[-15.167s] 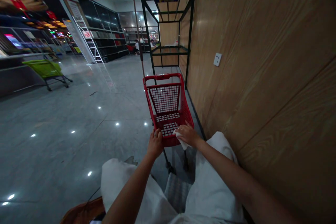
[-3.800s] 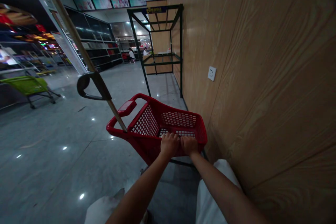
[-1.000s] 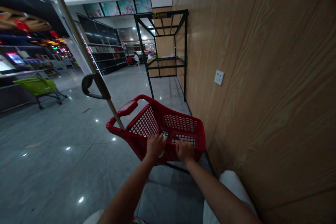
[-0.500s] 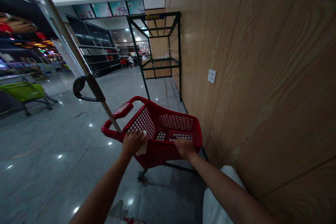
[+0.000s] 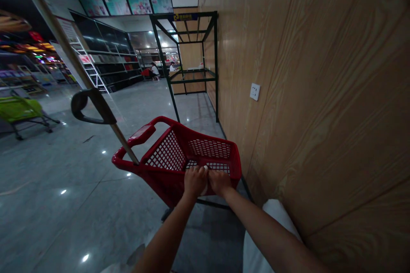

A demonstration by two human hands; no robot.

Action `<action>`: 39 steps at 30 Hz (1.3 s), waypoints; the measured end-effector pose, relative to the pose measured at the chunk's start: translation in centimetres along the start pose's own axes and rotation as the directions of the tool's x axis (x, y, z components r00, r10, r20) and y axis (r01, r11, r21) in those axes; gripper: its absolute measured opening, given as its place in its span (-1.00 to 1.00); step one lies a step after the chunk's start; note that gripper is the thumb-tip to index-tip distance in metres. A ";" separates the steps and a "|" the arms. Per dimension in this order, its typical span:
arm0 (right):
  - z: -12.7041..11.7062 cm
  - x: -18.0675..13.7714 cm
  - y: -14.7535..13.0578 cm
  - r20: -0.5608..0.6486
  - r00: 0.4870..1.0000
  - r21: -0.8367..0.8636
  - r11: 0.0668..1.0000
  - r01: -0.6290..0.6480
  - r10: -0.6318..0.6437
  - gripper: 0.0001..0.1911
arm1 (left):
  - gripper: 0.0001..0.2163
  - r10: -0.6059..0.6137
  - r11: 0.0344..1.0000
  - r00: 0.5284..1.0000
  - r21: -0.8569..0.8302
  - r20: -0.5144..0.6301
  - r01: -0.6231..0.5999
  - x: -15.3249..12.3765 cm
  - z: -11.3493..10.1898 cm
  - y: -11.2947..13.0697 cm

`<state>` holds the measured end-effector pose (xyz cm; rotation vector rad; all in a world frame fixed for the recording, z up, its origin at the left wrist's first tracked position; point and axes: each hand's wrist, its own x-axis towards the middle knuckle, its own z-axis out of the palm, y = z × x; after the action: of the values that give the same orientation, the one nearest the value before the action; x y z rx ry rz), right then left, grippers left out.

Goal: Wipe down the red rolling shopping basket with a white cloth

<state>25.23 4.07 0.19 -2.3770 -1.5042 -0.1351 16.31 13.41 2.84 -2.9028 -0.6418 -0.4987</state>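
Observation:
A red plastic shopping cart (image 5: 166, 185) with a lattice basket stands in front of me, beside the wooden wall. My left hand (image 5: 195, 182) is closed over its near rim, with a white cloth or tissue (image 5: 205, 187) pinched in it, mostly hidden now. Right beside it, my right hand (image 5: 219, 182) wraps round the same rim, fingers curled over the edge. The two hands nearly touch. A metal pole (image 5: 123, 140) with a black loop handle (image 5: 92, 106) rises at a slant by the cart's handle end.
Wood panelling (image 5: 304, 94) with a white socket (image 5: 255, 91) runs along the right. Ahead stands a dark green metal rack frame (image 5: 216, 64). A green cart (image 5: 21, 108) is at left on the grey tiled floor (image 5: 64, 217). People crouch near far shelves.
My left hand has slid right along the rim with the white cloth, up to my right hand. The right hand keeps its place on the rim. The view has shifted slightly.

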 end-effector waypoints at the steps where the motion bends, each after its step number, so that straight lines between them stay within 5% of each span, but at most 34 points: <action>1: -0.2 0.0 0.2 0.000 1.000 0.009 1.000 0.005 -0.005 -0.67 | -0.77 0.040 0.999 0.999 0.010 0.004 -0.040 -0.1 -0.2 -0.5; 5: -1.0 -0.1 0.7 -0.026 1.000 0.039 0.999 0.017 -0.016 -0.67 | -0.79 0.142 0.982 0.989 0.127 -0.029 -0.137 -1.1 -2.5 -6.1; 9: -0.6 -0.1 1.0 -0.057 0.998 0.039 0.999 0.016 -0.014 -0.70 | -0.81 0.128 0.969 0.973 0.234 -0.191 -0.082 -2.5 -5.7 -12.8; 12: 0.6 0.0 1.0 -0.145 0.989 0.025 1.000 0.007 -0.003 -0.75 | -0.80 0.106 0.959 0.951 0.283 -0.292 -0.020 -3.3 -7.1 -14.9; 16: 2.2 0.2 1.0 -0.245 0.969 0.009 1.000 -0.020 0.022 -0.76 | -0.80 0.030 0.962 0.963 0.269 -0.269 0.045 -3.3 -5.9 -12.3; 22: 2.2 0.4 1.4 -0.227 0.974 -0.009 1.000 -0.006 0.004 -0.69 | -0.77 -0.090 0.994 0.991 0.057 -0.096 0.096 -1.3 -1.4 -3.1; 25: 1.6 0.3 1.3 -0.196 0.980 -0.008 1.000 -0.016 0.014 -0.68 | -0.75 -0.081 0.997 0.993 -0.020 -0.081 0.080 -0.6 -0.2 0.3; 28: 1.2 0.3 1.5 -0.170 0.985 -0.016 1.000 -0.020 0.017 -0.68 | -0.76 -0.006 1.000 0.997 -0.007 -0.082 0.005 -0.4 -0.2 0.9; 31: 1.2 0.3 1.8 -0.157 0.988 -0.029 1.000 -0.005 0.000 -0.68 | -0.79 0.098 0.994 0.994 0.061 -0.054 -0.094 -0.6 -1.4 -1.8; 35: 1.3 0.3 2.1 -0.171 0.985 -0.049 0.999 0.016 -0.024 -0.68 | -0.80 0.105 0.975 0.994 0.198 -0.022 -0.099 -1.8 -4.5 -8.8; 39: 1.4 0.4 1.8 -0.194 0.980 -0.048 0.998 0.028 -0.036 -0.69 | -0.78 0.099 0.968 0.984 0.244 -0.147 -0.061 -3.2 -6.6 -13.9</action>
<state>26.90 4.16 -1.48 -2.2979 -1.4609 -0.4014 5.67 23.48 8.65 -2.6204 -0.5193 -0.5899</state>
